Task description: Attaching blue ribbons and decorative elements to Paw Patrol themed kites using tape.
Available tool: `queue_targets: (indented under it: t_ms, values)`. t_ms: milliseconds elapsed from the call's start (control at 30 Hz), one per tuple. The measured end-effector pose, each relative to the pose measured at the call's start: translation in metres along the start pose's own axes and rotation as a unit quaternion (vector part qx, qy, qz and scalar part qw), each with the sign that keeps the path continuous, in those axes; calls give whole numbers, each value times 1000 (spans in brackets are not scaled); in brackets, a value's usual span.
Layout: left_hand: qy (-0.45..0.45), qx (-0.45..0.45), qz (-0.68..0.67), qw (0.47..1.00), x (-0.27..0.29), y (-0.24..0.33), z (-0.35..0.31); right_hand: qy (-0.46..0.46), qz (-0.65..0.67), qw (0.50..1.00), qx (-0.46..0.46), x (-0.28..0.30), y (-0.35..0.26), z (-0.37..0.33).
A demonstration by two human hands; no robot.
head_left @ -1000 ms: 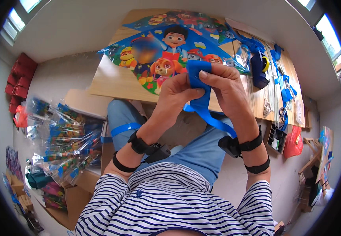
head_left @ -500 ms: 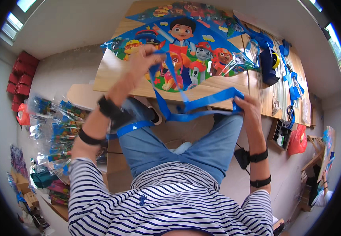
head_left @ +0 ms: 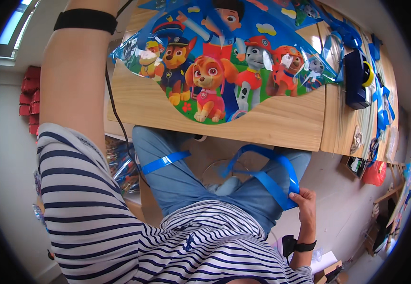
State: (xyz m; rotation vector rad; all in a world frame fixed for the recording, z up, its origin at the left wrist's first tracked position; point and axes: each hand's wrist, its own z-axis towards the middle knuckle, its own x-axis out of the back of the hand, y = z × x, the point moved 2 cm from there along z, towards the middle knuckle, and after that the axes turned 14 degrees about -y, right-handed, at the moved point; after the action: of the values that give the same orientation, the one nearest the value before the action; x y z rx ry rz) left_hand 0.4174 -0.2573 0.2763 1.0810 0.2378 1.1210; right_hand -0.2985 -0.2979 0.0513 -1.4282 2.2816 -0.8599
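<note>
1. At 4 o'clock, a blue ribbon (head_left: pixel 270 186) is pinched by the right hand (head_left: pixel 305 202), with the thumb and fingers closed on one end.
2. The rest of the blue ribbon is draped in a loop over the right thigh (head_left: pixel 248 201).
3. The left arm (head_left: pixel 72 80) is stretched toward 11 o'clock. The left hand is cut off by the top edge, so how wide its fingers are spread, or what is held, cannot be told.
4. The step looks like a one-handed hold, paired with a reach. For the next move, the loop should be held free of knots.
5. At 12 o'clock, the top of the printed plastic sheet (head_left: pixel 210 90) is cut off.
6. The ribbon's far bend is blurred, and some right fingertips are hidden.
</note>
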Motion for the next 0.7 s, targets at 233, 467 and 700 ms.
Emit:
queue_targets:
  t_ms: [233,467,700]
  values:
    - [-145,33,294,944,-47,-45,-109,-46,-34,998,35,-28,-23,34]
    - [-376,-24,294,878,-96,-52,-378,-69,-32,990,122,-58,-60,42]
    - [-285,-38,309,906,-155,-43,-370,-121,15,972,203,-91,-88,50]
